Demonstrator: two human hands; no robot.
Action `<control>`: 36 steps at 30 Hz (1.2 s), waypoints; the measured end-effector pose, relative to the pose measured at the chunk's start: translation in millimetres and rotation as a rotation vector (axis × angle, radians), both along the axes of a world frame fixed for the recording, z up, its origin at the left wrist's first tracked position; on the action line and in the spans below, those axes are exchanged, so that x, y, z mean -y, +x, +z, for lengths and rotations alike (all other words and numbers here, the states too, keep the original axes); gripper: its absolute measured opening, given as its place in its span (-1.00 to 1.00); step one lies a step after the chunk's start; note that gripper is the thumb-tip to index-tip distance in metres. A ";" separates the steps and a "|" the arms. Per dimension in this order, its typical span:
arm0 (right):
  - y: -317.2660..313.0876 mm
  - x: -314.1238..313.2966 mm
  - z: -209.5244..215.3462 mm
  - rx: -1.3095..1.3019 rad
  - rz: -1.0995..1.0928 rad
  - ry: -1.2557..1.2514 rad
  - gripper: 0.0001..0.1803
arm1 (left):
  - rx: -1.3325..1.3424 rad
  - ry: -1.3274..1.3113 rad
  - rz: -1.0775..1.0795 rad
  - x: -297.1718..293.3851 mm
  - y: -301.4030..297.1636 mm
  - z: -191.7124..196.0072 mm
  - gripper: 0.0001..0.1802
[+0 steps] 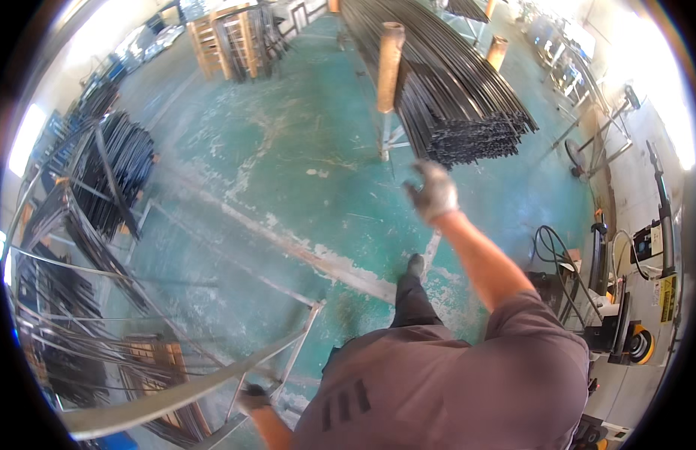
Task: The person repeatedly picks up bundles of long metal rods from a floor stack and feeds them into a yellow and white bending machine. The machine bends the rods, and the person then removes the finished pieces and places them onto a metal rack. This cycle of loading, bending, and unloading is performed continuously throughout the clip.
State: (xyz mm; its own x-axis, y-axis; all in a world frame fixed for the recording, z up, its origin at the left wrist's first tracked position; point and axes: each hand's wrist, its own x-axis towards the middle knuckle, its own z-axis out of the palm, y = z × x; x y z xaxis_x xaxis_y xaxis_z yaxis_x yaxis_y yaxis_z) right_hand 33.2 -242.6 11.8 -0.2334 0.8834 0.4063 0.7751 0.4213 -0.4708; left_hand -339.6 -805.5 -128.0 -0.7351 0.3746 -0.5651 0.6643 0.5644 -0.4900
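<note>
While the left hand (252,399), in a dark glove, hangs at the lower edge of the frame beside a grey metal frame (194,388), whether its fingers are apart or closed on anything I cannot tell. The right hand (436,193), in a greyish glove, is raised just right of centre, its fingers spread apart and nothing between them. In the picture it sits just below the ends of a stack of long dark bars (475,140), which runs away toward the top edge; whether they touch is unclear. A brown upright post (390,71) stands along the stack's left side. Farther off, at upper left, a wooden rack (210,49) stands on the worn green floor (243,127).
</note>
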 end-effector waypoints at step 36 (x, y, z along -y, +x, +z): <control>164.4 -371.8 23.6 -0.007 -0.139 -0.977 -0.41 | 1.434 1.309 0.911 -736.9 224.6 89.6 -0.76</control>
State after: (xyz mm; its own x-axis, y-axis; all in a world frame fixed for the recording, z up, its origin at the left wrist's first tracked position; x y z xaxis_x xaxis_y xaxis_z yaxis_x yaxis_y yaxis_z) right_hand 197.6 129.2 35.4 -0.1022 0.8505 -0.5159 0.7839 -0.2504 -0.5682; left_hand -115.0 -68.6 -38.4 -0.3018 0.7928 -0.5295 -0.4567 0.3673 0.8103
